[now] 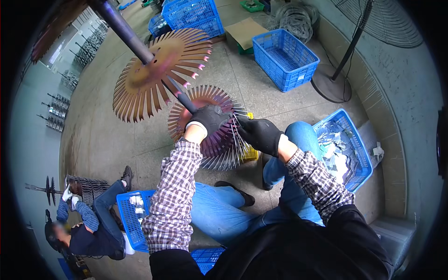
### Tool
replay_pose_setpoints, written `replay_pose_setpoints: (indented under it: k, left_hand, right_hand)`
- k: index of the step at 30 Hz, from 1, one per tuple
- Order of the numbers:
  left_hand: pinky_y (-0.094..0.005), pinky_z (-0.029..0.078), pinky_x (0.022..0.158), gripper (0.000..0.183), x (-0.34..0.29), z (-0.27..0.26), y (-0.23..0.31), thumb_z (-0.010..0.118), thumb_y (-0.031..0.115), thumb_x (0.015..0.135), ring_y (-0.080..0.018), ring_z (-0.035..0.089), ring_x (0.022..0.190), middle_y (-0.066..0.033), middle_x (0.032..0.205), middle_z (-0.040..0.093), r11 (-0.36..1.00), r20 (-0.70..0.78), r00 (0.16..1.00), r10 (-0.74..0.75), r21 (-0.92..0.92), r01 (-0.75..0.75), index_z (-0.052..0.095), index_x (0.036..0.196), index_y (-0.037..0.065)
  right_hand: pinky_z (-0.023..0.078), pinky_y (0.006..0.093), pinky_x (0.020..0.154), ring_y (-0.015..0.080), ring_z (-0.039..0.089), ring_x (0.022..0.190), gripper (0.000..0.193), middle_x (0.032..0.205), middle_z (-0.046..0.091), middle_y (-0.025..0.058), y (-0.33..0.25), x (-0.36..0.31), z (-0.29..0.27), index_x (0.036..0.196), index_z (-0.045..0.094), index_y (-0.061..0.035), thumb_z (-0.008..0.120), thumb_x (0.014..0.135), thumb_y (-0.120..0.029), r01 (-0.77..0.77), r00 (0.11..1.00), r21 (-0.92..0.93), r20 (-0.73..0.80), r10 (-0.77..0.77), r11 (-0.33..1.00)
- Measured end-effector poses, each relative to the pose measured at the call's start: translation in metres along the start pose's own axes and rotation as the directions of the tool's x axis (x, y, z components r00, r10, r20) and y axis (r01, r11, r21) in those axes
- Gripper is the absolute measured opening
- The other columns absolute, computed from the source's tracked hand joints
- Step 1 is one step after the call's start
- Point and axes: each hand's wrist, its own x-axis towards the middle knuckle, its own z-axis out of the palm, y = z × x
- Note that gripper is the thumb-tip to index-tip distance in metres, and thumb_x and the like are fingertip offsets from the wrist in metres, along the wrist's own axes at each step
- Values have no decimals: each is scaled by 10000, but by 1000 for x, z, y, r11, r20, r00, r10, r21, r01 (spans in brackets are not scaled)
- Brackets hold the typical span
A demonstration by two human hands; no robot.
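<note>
Nearest: jeans (219, 212) and checked sleeves, both arms reaching forward. Left hand (209, 118), black-gloved, curled over the middle of the lower slotted disc (218, 142) where the shaft (128, 39) comes in; cannot tell whether it grips shaft or disc. Right hand (261, 135), gloved alike, fingers bent in at the disc's right edge among thin metal strips (237, 144); a pinched strip cannot be made out.

Key relation: disc straight ahead of the body, shaft's long axis slanting from upper left down to the left hand — left nearer the hub, right nearer the strip-lined rim.

Beside the right knee, a blue crate (359, 140) of flat pieces (333, 144). Up the shaft, a bare-toothed upper disc (135, 77). Farther: another blue crate (298, 77), a fan stand (329, 86); far left, a seated co-worker (100, 238).
</note>
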Motion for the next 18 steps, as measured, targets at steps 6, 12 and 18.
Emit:
replay_pose_setpoints:
  k: [6,12,18]
  left_hand:
    - [-423,530,693,260,-8,30,-19,558,298,992,-290,653,754,-89,885,659,983,-96,995,16,185,2,716,1157,174]
    - [-414,524,680,258,0,38,-14,549,265,992,-288,646,744,-86,886,650,968,-137,988,74,248,-38,708,1176,179]
    - [-438,525,693,267,-12,18,-2,516,277,1004,-309,665,774,-95,947,683,941,-122,972,199,302,-155,706,1151,159]
  right_hand:
    - [521,416,637,341,631,647,287,832,697,178,6,8,14,1224,640,-46,615,974,-187,113,993,27,-45,-112,993]
    - [525,409,644,342,632,655,297,850,701,172,15,5,2,1231,638,-45,601,985,-207,110,992,25,50,-111,994]
    - [538,405,689,316,653,704,374,935,723,188,10,-7,-7,1339,614,-59,584,1015,-242,69,989,186,113,-91,980]
